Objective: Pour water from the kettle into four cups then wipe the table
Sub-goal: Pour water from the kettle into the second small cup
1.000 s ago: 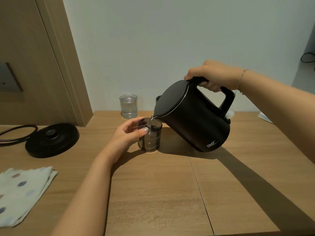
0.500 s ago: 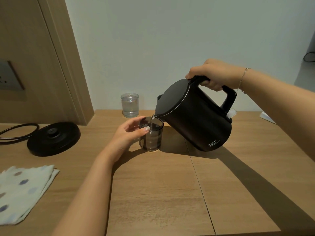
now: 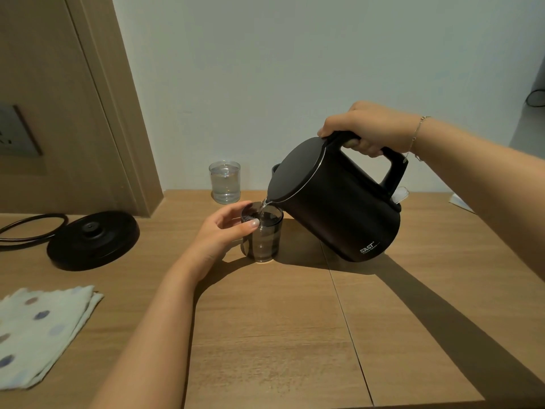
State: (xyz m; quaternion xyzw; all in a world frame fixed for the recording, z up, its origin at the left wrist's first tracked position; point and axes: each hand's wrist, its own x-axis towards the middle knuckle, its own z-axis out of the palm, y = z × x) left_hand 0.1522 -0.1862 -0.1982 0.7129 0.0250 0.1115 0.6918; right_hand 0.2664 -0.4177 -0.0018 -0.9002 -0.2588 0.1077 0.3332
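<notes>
the kettle [image 3: 339, 202] hangs tilted over the table [image 3: 295, 320], spout down and to the left, handle up and to the right, so its long axis slants from the right hand [image 3: 365, 129] down toward the dark cup [image 3: 262, 236]. that hand's grip is clamped round the top of the handle; a thin stream of water falls from the lip straight into the cup's mouth. the left hand [image 3: 224, 231] is the nearer one to the cup, its grip wrapped round the cup's left side with the thumb near the rim, steadying it just beside the falling water. behind, near the wall, stands a clear glass [image 3: 225, 181] already holding water, and the rim of another cup [image 3: 275, 168] peeps out behind the kettle's lid; a fourth i cannot make out. off to the left lie the kettle base [image 3: 93, 240] with its cord, and a spotted cloth [image 3: 41, 329] near the table's edge, both well apart from the pouring. nothing stands between spout and cup; the thumb close by the rim looks the one thing to mind.
</notes>
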